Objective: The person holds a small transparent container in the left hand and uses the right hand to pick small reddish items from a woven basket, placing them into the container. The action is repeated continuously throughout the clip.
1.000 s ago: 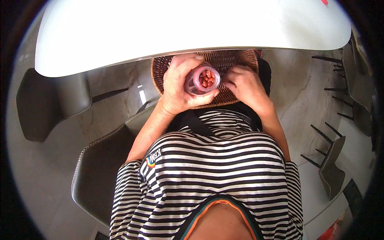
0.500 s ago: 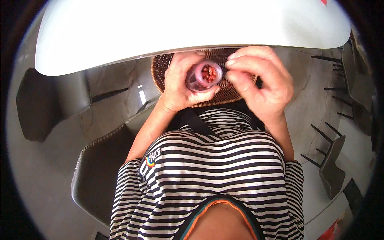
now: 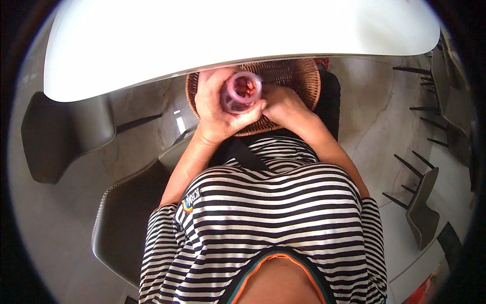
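Observation:
A clear, pink-tinted plastic jar [image 3: 229, 103] stands with its mouth up, wrapped by my left hand [image 3: 213, 112]. Inside it lie small reddish pieces [image 3: 248, 89] that look like beans or peanuts. Just to the right of the jar, my right hand [image 3: 286, 106] is lowered into a brown wicker basket [image 3: 314, 83]. Its fingers are hidden behind the jar and my left thumb, so whether they hold anything does not show. The basket rests over my lap, partly beneath the table edge, and its visible inner floor is dark woven cane.
A white tabletop [image 3: 243, 30] spans the top of the view, just beyond my hands. One grey chair [image 3: 66, 137] stands at the left, another grey seat [image 3: 129, 213] is beside me, and several chairs line the right side, including a small one [image 3: 423, 215].
My right hand has come down and left, from beside the jar mouth into the basket. The left hand with the jar has shifted slightly left.

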The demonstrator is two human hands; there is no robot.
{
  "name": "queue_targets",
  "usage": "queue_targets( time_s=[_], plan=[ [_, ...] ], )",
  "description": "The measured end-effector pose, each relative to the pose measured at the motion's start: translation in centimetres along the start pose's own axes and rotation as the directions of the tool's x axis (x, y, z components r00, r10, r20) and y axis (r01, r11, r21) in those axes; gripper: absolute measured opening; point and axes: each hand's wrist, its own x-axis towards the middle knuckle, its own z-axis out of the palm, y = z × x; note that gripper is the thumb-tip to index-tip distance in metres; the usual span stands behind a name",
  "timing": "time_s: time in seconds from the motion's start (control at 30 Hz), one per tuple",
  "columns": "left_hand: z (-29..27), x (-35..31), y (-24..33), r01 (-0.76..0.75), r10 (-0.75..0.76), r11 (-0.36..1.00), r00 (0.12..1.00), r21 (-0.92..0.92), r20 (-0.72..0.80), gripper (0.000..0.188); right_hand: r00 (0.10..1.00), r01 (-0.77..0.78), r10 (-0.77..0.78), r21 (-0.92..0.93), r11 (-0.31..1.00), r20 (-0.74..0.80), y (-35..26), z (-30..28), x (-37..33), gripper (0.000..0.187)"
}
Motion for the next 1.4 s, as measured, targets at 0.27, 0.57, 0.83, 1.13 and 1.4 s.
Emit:
queue_targets(
  time_s=[0.27,0.57,0.83,1.13,1.4],
  plan=[
    [0.1,0.1,0.1,-0.041,0.041,0.999,0.999,-0.017,0.012,0.071,0.998,-0.014,0.032,-0.295,0.955,0.057,0.7,-5.8,-1.6,0.015],
    [0.4,0.6,0.6,-0.088,0.091,0.995,0.994,-0.042,0.066,0.071,0.967,-0.156,0.201,-0.267,0.951,0.154,2.8,-2.9,-2.4,0.018],
    [0.6,0.1,0.0,-0.067,0.068,0.993,0.998,-0.094,0.008,0.075,0.989,-0.116,0.115,-0.005,0.993,-0.093,0.0,-7.2,-1.4,0.008],
    [0.1,0.4,0.8,-0.049,0.053,0.997,0.995,-0.055,0.088,0.070,0.830,0.336,-0.187,0.203,0.920,-0.526,-8.5,-12.8,2.3,0.020],
    [-0.2,-0.1,0.1,-0.030,0.035,0.998,0.996,-0.061,0.081,0.072,0.919,-0.122,0.141,0.074,0.990,-0.369,-4.2,-10.4,0.1,0.019]
  ],
)
